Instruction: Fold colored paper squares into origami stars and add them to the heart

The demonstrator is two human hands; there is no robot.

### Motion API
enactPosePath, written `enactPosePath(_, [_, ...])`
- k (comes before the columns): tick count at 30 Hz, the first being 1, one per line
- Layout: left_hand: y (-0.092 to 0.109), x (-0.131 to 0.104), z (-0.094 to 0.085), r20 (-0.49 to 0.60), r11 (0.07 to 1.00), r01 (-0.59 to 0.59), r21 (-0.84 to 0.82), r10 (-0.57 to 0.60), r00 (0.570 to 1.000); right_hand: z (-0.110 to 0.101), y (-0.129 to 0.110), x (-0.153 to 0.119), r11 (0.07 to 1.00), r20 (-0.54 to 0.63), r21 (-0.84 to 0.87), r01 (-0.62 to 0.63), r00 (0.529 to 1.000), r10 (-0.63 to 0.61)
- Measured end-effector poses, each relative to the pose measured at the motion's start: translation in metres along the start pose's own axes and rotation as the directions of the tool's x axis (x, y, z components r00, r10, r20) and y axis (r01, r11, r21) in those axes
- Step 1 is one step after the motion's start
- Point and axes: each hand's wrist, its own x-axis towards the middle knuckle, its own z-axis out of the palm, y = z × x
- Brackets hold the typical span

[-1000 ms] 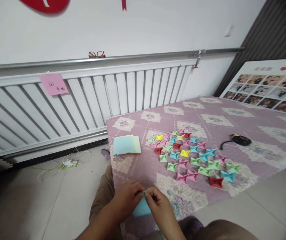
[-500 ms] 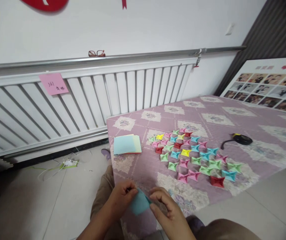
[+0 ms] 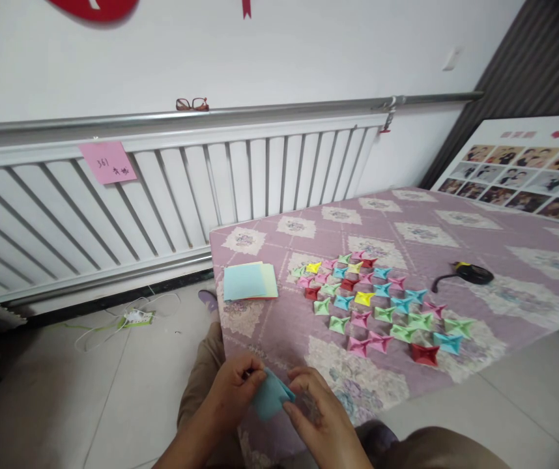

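A small light-blue paper (image 3: pixel 270 395) is pinched between both hands at the near corner of the table (image 3: pixel 455 234). The grip of the left hand (image 3: pixel 234 389) is closed on the paper's left edge, thumb and fingers pressed together over it. The grip of the right hand (image 3: pixel 316 407) is closed on the paper's right edge, with the fingertips (image 3: pixel 289 409) laid against its lower corner. The paper is held just above the patterned purple cloth that covers the table, over its near edge.

Farther in on the table from the paper, a cluster of folded paper stars (image 3: pixel 377 306) in pink, green, blue, yellow and red is laid out in slanting rows, each piece just beside the next. To the left of that cluster, near the table's left edge, a small stack of coloured paper sheets (image 3: pixel 250 281) is seen, a pale blue sheet on top. To the right of the cluster a black tape measure (image 3: pixel 470 272) lies apart from the stars. Beyond the table, a white radiator (image 3: pixel 172 189) runs along the wall, with a pink note (image 3: pixel 107 162) stuck to it and a pair of glasses (image 3: pixel 192 103) resting on the rail above. A photo board (image 3: pixel 518 172) is propped at the table's far right.
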Motion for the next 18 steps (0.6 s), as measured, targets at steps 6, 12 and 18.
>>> enactPosePath(6, [-0.005, -0.002, 0.0, -0.029, 0.997, -0.062, 0.04, 0.063, 0.998, 0.002, -0.001, 0.0, 0.998, 0.102, -0.038, 0.052, 0.994, -0.048])
enactPosePath(12, [-0.009, -0.003, -0.001, -0.061, 0.997, -0.061, 0.039, 0.063, 0.996, 0.002, -0.009, 0.006, 0.999, 0.123, 0.004, 0.038, 0.992, -0.038])
enactPosePath(18, [-0.015, -0.004, 0.005, -0.086, 0.995, 0.014, -0.098, -0.023, 0.996, 0.007, -0.01, 0.005, 0.994, 0.016, 0.087, -0.061, 0.998, 0.06])
